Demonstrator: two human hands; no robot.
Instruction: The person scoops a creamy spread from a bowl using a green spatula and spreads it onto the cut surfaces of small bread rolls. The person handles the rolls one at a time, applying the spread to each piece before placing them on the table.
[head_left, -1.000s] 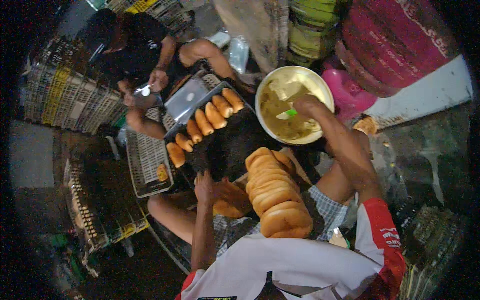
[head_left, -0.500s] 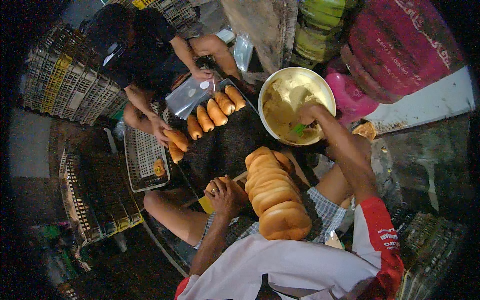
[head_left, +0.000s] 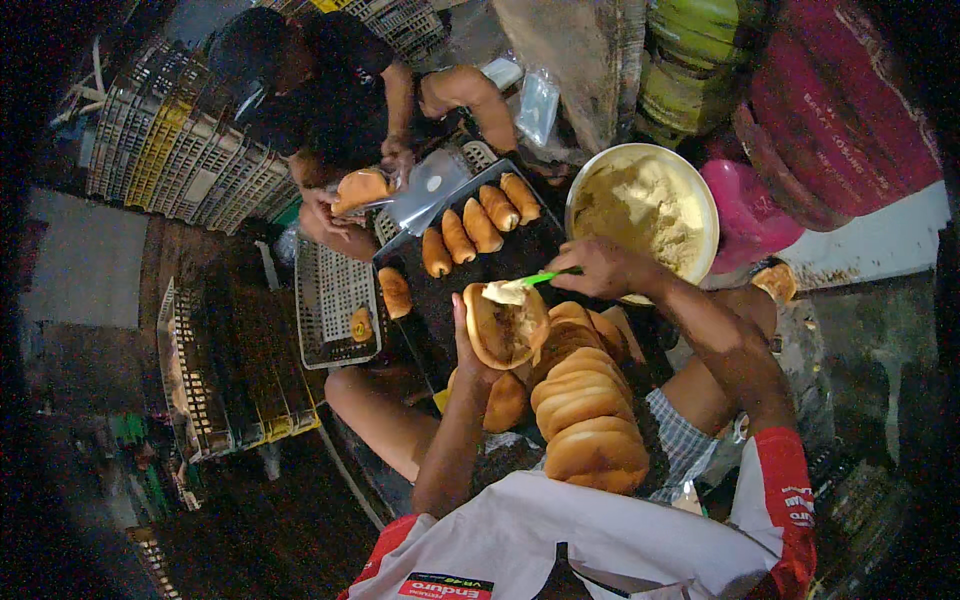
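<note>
- Nearest, on the lap, a leaning row of buns (head_left: 590,410), round, smooth and golden, stands between the wearer's shirt (head_left: 600,535) and the work.
- Just past it, here's the left hand (head_left: 472,350), grasping an opened bun (head_left: 508,340) by its side, pale torn crumb facing up.
- And the right hand (head_left: 600,268) has a green spatula (head_left: 552,275) gripped; its tip, loaded with thick cream (head_left: 507,291), meets the bun's far edge.
- Right behind that hand, a round, pale-rimmed bowl (head_left: 714,225) holds yellowish filling, smeared and lumpy; the right forearm crosses in front of its near rim.
- To the left, a dark tray (head_left: 440,310) carries long browned rolls (head_left: 482,225), five lined up and one apart.
- Beside it, a slotted plastic crate (head_left: 330,290) has one small piece of bread (head_left: 362,323) inside.
- Across the tray, a co-worker (head_left: 330,90) holds another bun (head_left: 362,190) against clear plastic (head_left: 428,195).
- Farther back: stacked crates (head_left: 165,160), a green cylinder (head_left: 695,70) and a big dusty pink one.
</note>
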